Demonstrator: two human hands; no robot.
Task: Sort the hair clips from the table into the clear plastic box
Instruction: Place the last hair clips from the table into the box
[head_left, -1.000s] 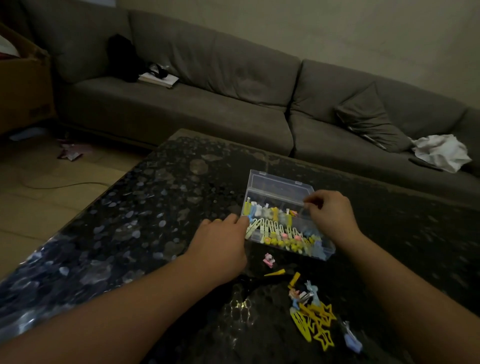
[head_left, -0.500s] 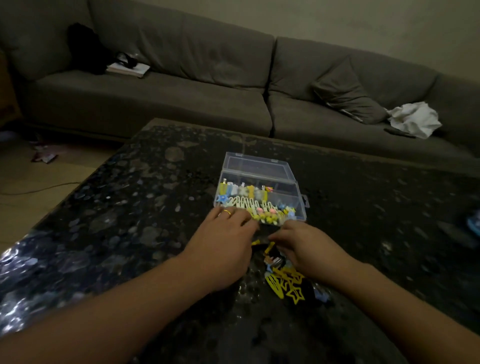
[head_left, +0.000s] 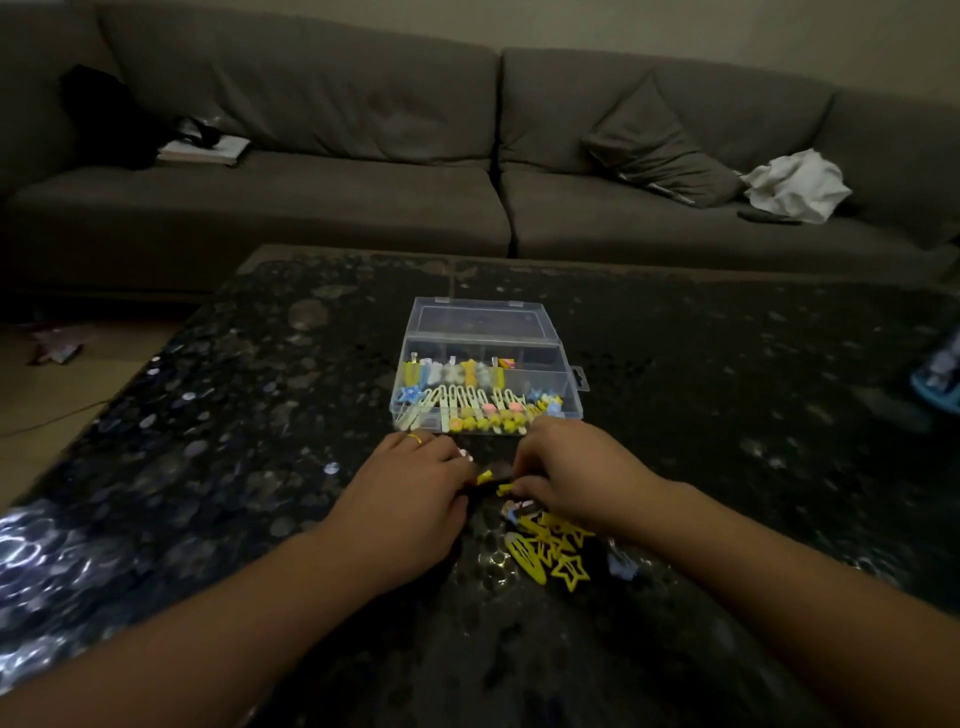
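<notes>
Yellow clip pinched in my left hand, another clip in my right hand, before the clear plastic box; fingertips obscured, no legible writing.

Both forearms reach in from the bottom corners and converge at centre, bare to the edge of view. The left hand lies palm down, knuckles up, fingers curled toward the middle, a gold ring on one finger. The right hand sits just beside it, also back up, fingers bent down and inward, fingertips close to the left's. Each hand's grip pinches something small and yellow; the fingertips themselves are mostly hidden under the knuckles.
</notes>
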